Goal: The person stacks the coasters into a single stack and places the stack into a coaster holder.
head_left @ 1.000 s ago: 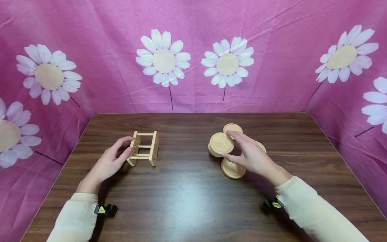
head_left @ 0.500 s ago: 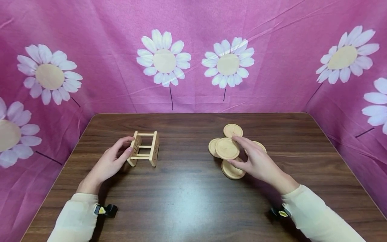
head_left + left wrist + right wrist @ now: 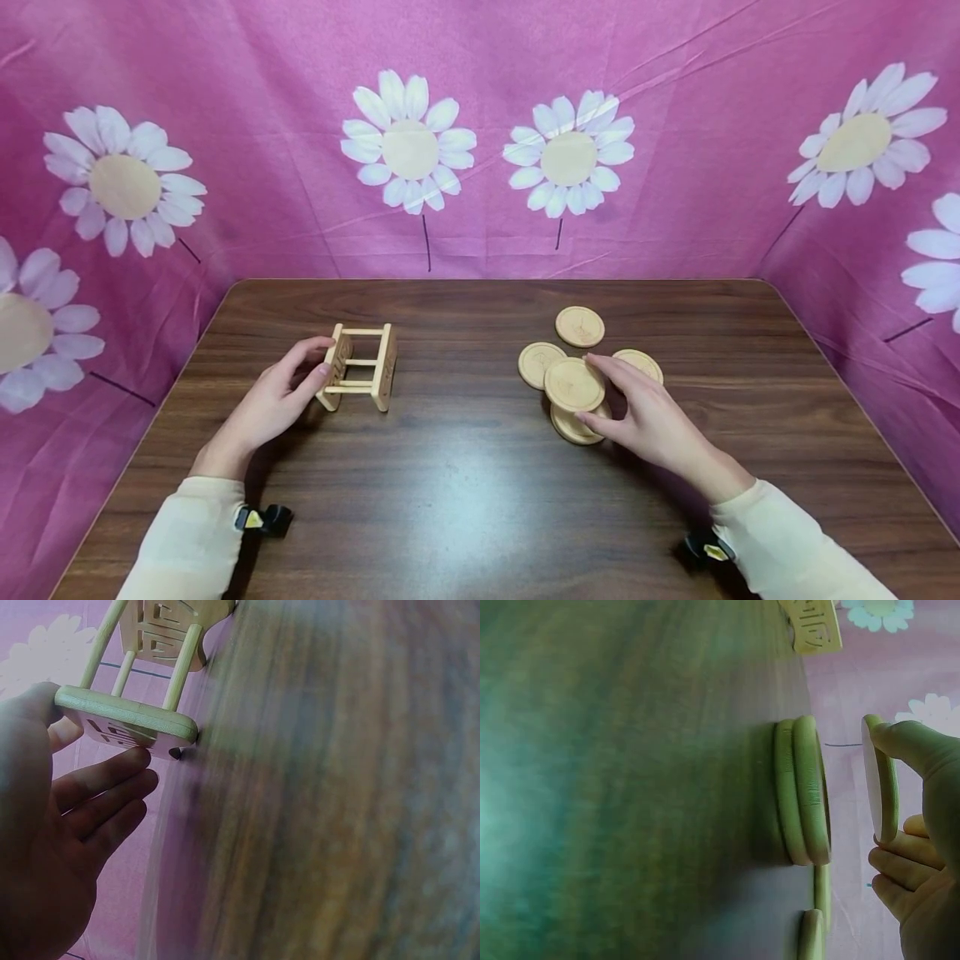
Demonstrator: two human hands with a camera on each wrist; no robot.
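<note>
My left hand (image 3: pixel 262 404) holds the near side panel of a small wooden coaster rack (image 3: pixel 382 367), thumb and index finger at its edges. The rack has two carved panels joined by round bars. In the left wrist view the thumb meets the end of the panel (image 3: pixel 127 712) and the other fingertips lie along its outer face. My right hand (image 3: pixel 660 417) pinches a round wooden coaster (image 3: pixel 574 384) by its rim between thumb and fingers. The right wrist view shows this coaster (image 3: pixel 885 780) raised above two stacked coasters (image 3: pixel 802 791).
Around the near stack lie a coaster (image 3: pixel 540 365) on the left, one at the back (image 3: pixel 580 326) and one on the right (image 3: pixel 640 364), partly behind my right hand. A pink cloth (image 3: pixel 480 233) with printed daisies hangs behind the brown table (image 3: pixel 450 483).
My right hand has moved right and nearer to me with the coaster, from over the left coaster to over the near stack. The left hand and rack have stayed in place.
</note>
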